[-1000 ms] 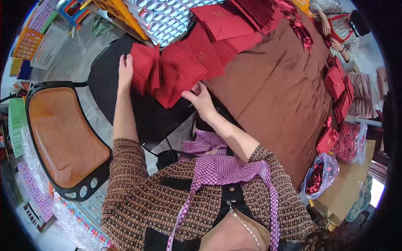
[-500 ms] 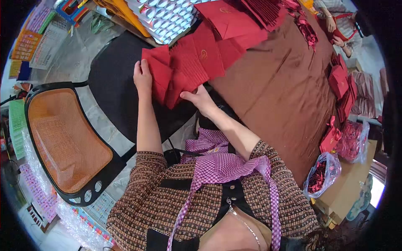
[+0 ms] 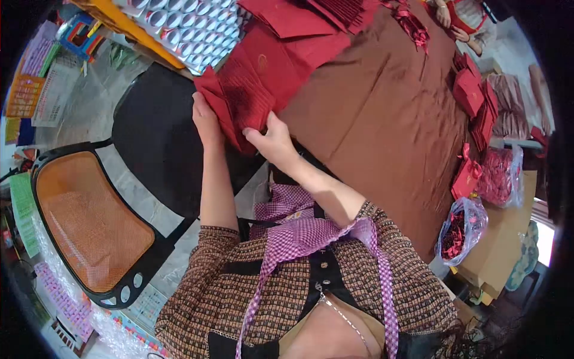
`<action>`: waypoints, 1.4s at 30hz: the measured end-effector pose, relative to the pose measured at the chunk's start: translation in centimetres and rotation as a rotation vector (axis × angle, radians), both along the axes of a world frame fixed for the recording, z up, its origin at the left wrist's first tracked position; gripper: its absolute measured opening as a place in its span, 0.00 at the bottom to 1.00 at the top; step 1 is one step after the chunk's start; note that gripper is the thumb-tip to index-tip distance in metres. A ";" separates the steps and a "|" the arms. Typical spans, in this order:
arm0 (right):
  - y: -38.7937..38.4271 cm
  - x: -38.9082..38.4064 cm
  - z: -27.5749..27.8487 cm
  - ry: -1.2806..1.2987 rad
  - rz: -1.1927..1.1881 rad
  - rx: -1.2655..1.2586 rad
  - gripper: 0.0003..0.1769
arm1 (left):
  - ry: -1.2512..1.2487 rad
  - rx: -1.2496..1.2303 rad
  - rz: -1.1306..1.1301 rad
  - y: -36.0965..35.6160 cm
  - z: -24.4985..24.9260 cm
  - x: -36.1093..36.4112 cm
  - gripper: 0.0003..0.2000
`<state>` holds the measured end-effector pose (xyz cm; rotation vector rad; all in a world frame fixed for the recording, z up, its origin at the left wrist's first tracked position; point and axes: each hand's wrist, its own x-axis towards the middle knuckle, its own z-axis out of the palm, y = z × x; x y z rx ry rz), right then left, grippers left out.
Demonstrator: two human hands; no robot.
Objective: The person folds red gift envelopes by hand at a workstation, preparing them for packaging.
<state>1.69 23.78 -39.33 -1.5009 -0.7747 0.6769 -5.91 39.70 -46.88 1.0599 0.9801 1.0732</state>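
Right now, your right hand (image 3: 272,140) has its grip closed on the near end of a ridged bundle of red packets (image 3: 245,90), the thumb lying over its near right edge. Your left hand (image 3: 206,119) rests against the bundle's left side, fingers pointing to the far end — you cannot tell from here whether that grip is closed. The bundle sits between your two hands, tilted, over the black seat (image 3: 155,131) and just left of the desk (image 3: 382,137), which is draped in brown cloth.

Beyond your hands, more red folders (image 3: 311,51) spread toward the far edge, with a pleated stack (image 3: 341,12) past them. To the far left of the bundle are rows of round, shiny-topped items (image 3: 188,33) beside an orange panel (image 3: 128,30).

At the desk's far right, another person's hands (image 3: 460,27) are at something red. Down the right edge you have red bags (image 3: 469,93) and two clear plastic bags (image 3: 463,230) with red contents — a cardboard box (image 3: 499,248) lies beside them. Near left stands an orange mesh backrest (image 3: 92,215).
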 end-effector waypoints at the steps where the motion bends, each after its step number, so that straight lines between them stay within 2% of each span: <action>1: -0.3 0.7 0.5 -0.001 0.005 -0.083 0.27 | -0.004 0.002 -0.010 -0.5 0.2 0.6 0.27; 4: -0.8 1.7 -0.9 -0.051 -0.145 -0.076 0.29 | -0.108 -0.057 0.099 -1.6 0.3 2.2 0.27; 6: -1.1 1.4 -1.9 -0.120 -0.213 -0.008 0.33 | -0.167 -0.045 0.062 -2.1 0.6 2.3 0.27; 8: -1.9 1.5 -2.5 -0.389 -0.251 -0.068 0.38 | -0.221 -0.035 0.042 -2.4 0.8 2.2 0.27; 10: -3.1 1.8 -0.5 -0.333 -0.217 -0.138 0.38 | -0.063 0.026 0.089 -2.7 1.1 2.3 0.27; 11: -3.8 2.1 0.5 -0.278 -0.190 -0.206 0.38 | -0.061 0.026 0.098 -2.7 0.8 2.4 0.27; 13: -4.9 3.6 1.0 -0.350 -0.276 -0.230 0.34 | 0.001 0.088 0.163 -2.6 0.0 2.8 0.27; 14: -5.3 4.5 1.1 -0.376 -0.331 -0.224 0.32 | -0.002 0.086 0.168 -2.5 -0.2 2.8 0.27; 16: -4.6 6.6 1.2 -0.430 -0.421 -0.183 0.34 | -0.111 0.091 0.130 -2.7 -0.4 3.0 0.27; 17: -3.5 7.4 1.4 -0.143 -0.294 0.038 0.38 | -0.115 0.089 0.125 -2.7 -0.4 3.1 0.27; 18: -2.7 7.7 1.1 -0.148 -0.299 0.039 0.38 | -0.122 0.071 0.119 -2.7 -0.3 3.0 0.26; 20: -1.0 7.3 0.4 0.439 0.094 0.222 0.42 | -0.131 0.058 0.114 -2.5 -0.2 2.6 0.26; 23: -0.3 4.3 2.5 0.134 0.157 0.015 0.43 | -0.043 0.024 0.054 -1.9 -0.2 1.9 0.25; 24: 0.5 2.7 -0.3 0.222 0.169 0.117 0.43 | -0.029 -0.004 0.010 -1.5 -0.7 1.4 0.26; 25: 0.5 1.6 0.0 0.174 0.185 0.142 0.44 | 0.119 0.054 -0.095 0.4 -4.2 -0.1 0.26; 26: 0.4 0.7 -0.7 0.080 0.140 0.248 0.46 | -0.329 -0.220 -0.077 -0.7 -2.4 0.3 0.24; 27: -0.1 -0.3 -1.7 0.156 0.098 0.165 0.48 | -0.314 -0.197 -0.123 -1.4 -1.0 0.2 0.23; 28: -1.2 -0.8 -0.2 0.107 0.062 0.093 0.44 | -0.303 -0.172 -0.167 -2.1 0.3 -0.1 0.23; 30: -3.2 -1.8 0.7 0.007 -0.060 0.190 0.38 | -0.127 -0.110 -0.176 -4.9 2.9 -0.1 0.21; 31: -4.4 -1.9 1.1 0.000 -0.086 0.189 0.38 | 0.009 -0.170 -0.184 -5.7 4.0 -0.4 0.21; 33: -7.4 -1.6 1.9 0.302 -0.006 0.204 0.32 | -0.043 -0.148 -0.226 -8.4 5.1 -0.4 0.20; 34: -8.9 -1.0 2.6 0.302 -0.019 0.207 0.32 | -0.094 -0.125 -0.243 -9.6 5.3 -0.2 0.20; 35: -10.7 -0.3 3.3 0.400 -0.039 0.117 0.28 | -0.070 0.014 -0.267 -10.6 5.2 0.3 0.20; 36: -12.0 0.2 3.7 0.501 -0.055 0.027 0.25 | -0.067 0.013 -0.270 -11.5 5.4 0.9 0.20; 38: -13.7 1.5 1.1 0.532 -0.203 0.298 0.20 | 0.370 0.467 -0.323 -13.1 5.9 2.9 0.21; 39: -14.6 2.5 2.8 0.565 -0.244 0.339 0.18 | 0.437 0.476 -0.318 -14.7 8.3 4.5 0.24; 40: -14.7 3.3 3.0 0.627 -0.317 0.493 0.17 | 0.499 0.427 -0.304 -15.6 9.5 6.7 0.27; 42: -15.7 5.8 4.0 0.802 -0.370 0.516 0.15 | 0.545 0.571 -0.372 -16.5 11.5 9.8 0.28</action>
